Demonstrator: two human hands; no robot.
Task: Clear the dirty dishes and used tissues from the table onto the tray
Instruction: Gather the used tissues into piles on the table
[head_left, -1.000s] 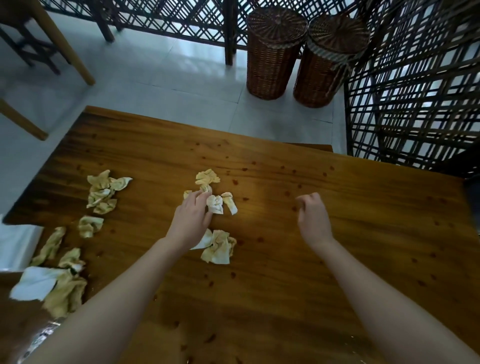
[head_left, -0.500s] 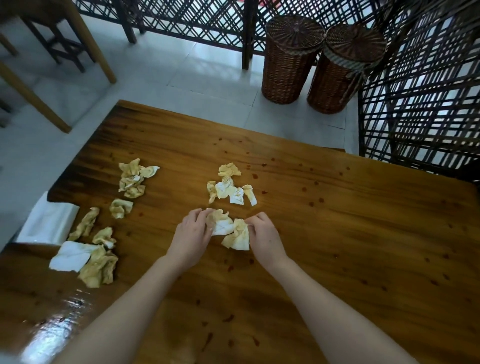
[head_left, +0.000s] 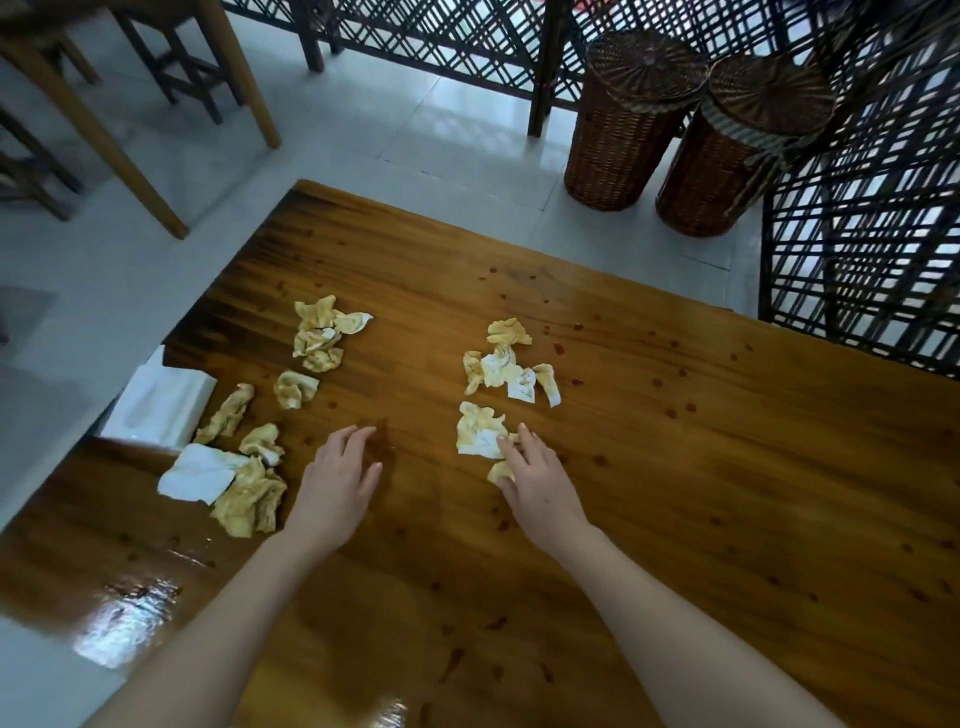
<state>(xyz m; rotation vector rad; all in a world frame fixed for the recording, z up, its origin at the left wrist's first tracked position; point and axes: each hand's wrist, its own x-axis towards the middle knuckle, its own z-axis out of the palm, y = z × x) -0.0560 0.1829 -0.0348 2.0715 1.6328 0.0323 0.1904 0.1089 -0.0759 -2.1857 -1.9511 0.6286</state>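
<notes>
On the wooden table (head_left: 701, 493), the right hand (head_left: 537, 480) lays nearly straight fingers on a crumpled, stained tissue (head_left: 479, 432), with another scrap (head_left: 500, 472) half hidden under its palm (the thumb is out of sight). Beside it the left hand (head_left: 337, 480) is relaxed and holds nothing. More tissues lie in a middle heap (head_left: 511, 364) and in scattered wads (head_left: 249, 499) along the left edge.

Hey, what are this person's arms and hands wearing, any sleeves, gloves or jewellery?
Both arms are bare right down to the bottom of the frame, with no sleeves in view. The left hand and right hand are ungloved, and no ring, watch or bracelet shows on them.
</notes>
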